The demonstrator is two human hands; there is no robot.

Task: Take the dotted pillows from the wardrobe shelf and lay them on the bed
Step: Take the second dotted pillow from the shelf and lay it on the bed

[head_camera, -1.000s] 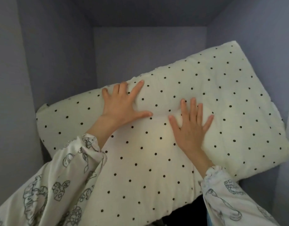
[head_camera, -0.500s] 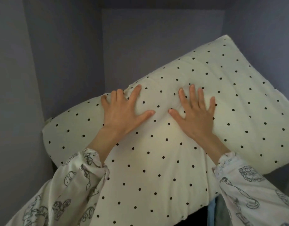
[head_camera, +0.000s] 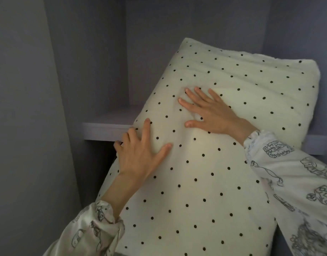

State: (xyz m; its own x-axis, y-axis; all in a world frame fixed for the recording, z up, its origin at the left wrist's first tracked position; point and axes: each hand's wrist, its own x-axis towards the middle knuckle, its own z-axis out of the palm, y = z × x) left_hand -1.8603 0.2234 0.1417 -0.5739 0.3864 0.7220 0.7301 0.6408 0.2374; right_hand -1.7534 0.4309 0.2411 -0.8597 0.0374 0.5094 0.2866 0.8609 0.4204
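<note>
A cream pillow with black dots (head_camera: 210,174) lies tilted across the wardrobe shelf (head_camera: 103,129), its far end up in the compartment and its near end hanging down over the shelf's front edge. My left hand (head_camera: 140,156) lies flat on the pillow's left side by the shelf edge, fingers spread. Higher up, my right hand (head_camera: 209,109) presses flat into the pillow's middle and dents it. Both fingers and thumbs are straight. Only this one pillow is in view.
Grey-lilac wardrobe walls enclose the compartment; the left side panel (head_camera: 26,126) stands close to my left arm. A bare strip of shelf shows left of the pillow. It is dark below the shelf.
The pillow has turned and slid out toward me, its near end now hanging over the shelf edge. Both hands stay flat on it, the left now lower, at the edge.
</note>
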